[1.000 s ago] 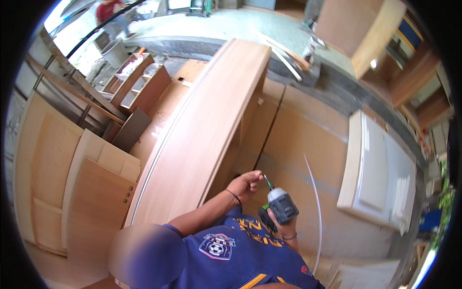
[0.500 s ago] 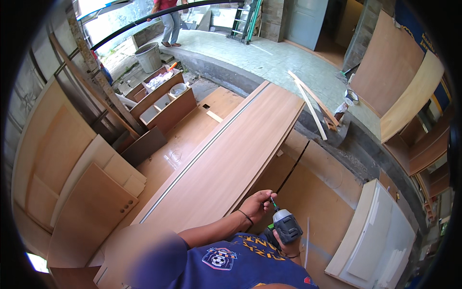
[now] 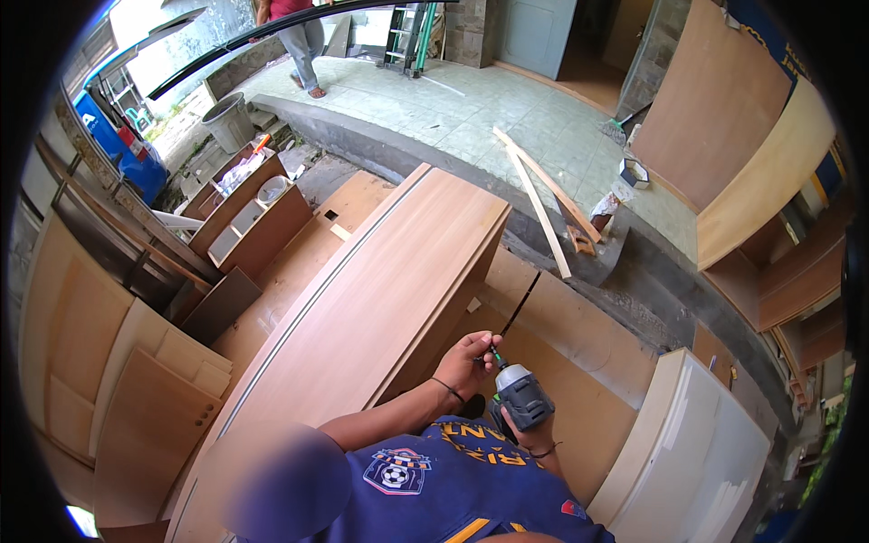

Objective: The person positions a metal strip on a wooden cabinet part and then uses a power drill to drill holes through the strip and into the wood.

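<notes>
My right hand grips a grey and black cordless drill by its handle, chuck pointing up and away from me. At the front of the chuck is a slim driver bit, and my left hand closes its fingertips around the bit's tip. Whether a screw sits between those fingers is too small to make out. Beside my left forearm lies a long wood-grain cabinet, with a dark and light strip along its far-left edge. My hands are just off its right side.
Wooden panels lean at the left. An open drawer unit stands beyond them. Two wood strips and a handsaw lie by the step. A white-faced panel is at right. A person is on the tiled porch.
My view has shifted, so the cabinet and the porch sit farther left in the picture. Both hands keep their hold at the drill and bit. The person on the porch has changed stride.
</notes>
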Tool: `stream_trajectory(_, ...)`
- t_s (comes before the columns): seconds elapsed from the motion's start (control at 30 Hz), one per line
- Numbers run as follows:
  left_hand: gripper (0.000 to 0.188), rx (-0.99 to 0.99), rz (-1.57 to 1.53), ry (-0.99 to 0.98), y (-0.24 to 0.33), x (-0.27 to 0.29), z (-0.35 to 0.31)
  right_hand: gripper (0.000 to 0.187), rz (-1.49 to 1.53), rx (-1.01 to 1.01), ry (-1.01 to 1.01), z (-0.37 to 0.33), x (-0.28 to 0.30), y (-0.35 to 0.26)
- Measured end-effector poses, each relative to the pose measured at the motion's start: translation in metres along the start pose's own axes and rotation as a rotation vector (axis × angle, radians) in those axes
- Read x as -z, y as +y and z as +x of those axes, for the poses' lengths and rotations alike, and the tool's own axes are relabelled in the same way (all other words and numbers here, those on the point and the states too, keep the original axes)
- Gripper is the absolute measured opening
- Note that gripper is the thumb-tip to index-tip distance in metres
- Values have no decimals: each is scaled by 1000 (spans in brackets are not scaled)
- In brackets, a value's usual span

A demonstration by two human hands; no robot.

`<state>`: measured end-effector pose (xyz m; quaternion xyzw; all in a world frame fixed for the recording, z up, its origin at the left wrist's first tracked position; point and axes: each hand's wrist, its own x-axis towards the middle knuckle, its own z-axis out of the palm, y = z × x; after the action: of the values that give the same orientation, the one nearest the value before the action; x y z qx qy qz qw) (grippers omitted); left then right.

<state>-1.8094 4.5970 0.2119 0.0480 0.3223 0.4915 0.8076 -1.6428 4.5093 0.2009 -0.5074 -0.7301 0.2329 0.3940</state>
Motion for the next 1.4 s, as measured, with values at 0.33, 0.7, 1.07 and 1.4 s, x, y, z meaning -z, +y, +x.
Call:
stream_trajectory(0.33, 7, 73, -132, -172, 25, -49, 123, 24, -24, -46, 55, 98, 10, 96)
stream_trajectory(0.7, 22, -476, 627, 407, 120, 20, 292, 13, 338, -172, 104, 289, -3, 167)
stream_trajectory(1.07, 26, -645, 1655, 1087, 270, 163, 394, 23, 373, -223, -49, 405, -101, 205)
stream_trajectory(1.4, 19, -824, 1809, 1187, 263, 187, 445, 53, 427, 65, -242, 473, -171, 249)
